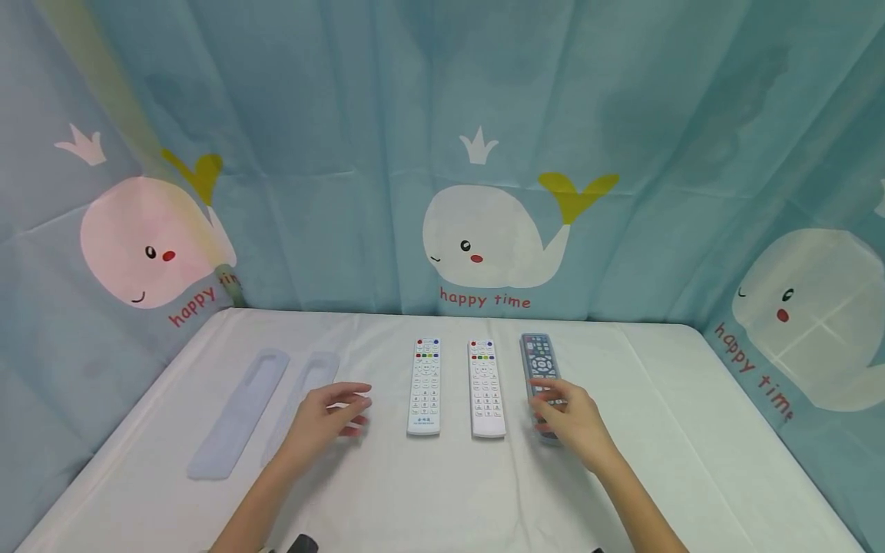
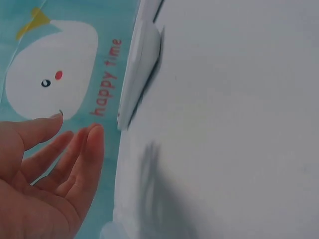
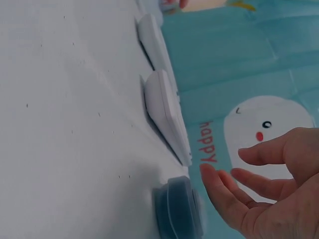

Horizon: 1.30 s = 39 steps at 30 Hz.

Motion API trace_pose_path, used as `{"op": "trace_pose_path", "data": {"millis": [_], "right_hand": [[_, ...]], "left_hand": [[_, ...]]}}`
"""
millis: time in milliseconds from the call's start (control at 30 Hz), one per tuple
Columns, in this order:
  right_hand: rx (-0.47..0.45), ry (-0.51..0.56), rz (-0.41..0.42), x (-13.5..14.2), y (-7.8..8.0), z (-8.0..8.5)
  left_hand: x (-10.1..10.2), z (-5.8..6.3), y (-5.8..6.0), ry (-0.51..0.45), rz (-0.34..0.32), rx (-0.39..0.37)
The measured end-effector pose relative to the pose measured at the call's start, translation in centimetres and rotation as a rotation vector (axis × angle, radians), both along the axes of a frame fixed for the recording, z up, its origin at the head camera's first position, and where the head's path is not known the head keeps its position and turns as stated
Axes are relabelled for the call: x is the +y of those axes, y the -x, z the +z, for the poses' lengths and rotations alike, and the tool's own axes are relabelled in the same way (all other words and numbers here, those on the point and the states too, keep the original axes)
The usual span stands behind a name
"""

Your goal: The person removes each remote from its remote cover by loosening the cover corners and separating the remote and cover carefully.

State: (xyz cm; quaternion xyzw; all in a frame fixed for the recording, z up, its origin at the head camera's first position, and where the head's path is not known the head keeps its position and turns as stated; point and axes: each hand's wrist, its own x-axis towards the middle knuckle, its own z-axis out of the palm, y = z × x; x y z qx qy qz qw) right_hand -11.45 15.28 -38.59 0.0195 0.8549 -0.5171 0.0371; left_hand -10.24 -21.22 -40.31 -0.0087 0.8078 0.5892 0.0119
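My left hand [image 1: 323, 418] hovers with loosely bent fingers and nothing in them, partly covering a translucent remote sleeve [image 1: 319, 369]. Beside it, farther left, lies a second translucent sleeve [image 1: 238, 415]. Two white remote controls [image 1: 425, 388] [image 1: 486, 390] lie side by side between the hands, buttons up. A dark grey remote control [image 1: 539, 355] lies right of them, with what looks like a bluish cover [image 3: 177, 209] around its end. Over its lower half hangs my right hand [image 1: 574, 422], fingers relaxed and holding nothing; the right wrist view shows a gap between fingertips and remote.
A white cloth covers the table [image 1: 429, 499]. Blue curtain [image 1: 332, 230] with printed whales stands along the back and both sides. Small dark objects [image 1: 303, 544] show at the bottom edge near the forearms.
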Motion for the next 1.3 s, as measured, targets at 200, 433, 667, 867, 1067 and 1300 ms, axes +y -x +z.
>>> {"op": "trace_pose_path", "data": {"millis": [200, 433, 667, 867, 1067, 1300], "right_hand": [[0.005, 0.022, 0.006, 1.2, 0.3, -0.1], [0.010, 0.033, 0.006, 2.3, 0.8, -0.3], [0.003, 0.025, -0.006, 3.2, 1.5, -0.3], [-0.007, 0.000, -0.031, 3.8, 2.2, -0.1], [-0.020, -0.019, -0.051, 3.9, 3.0, 0.0], [-0.027, -0.034, -0.070, 4.0, 3.9, -0.4]], "left_hand": [[3.9, 0.0, 1.2, -0.012, 0.013, 0.015], [7.8, 0.0, 2.5, -0.061, -0.026, 0.051], [11.0, 0.1, 3.5, -0.073, -0.084, 0.062], [13.6, -0.4, 4.6, -0.131, -0.141, 0.043], [16.3, -0.1, 5.5, -0.132, -0.165, 0.027], [19.2, 0.3, 6.0, -0.163, -0.214, -0.010]]}}
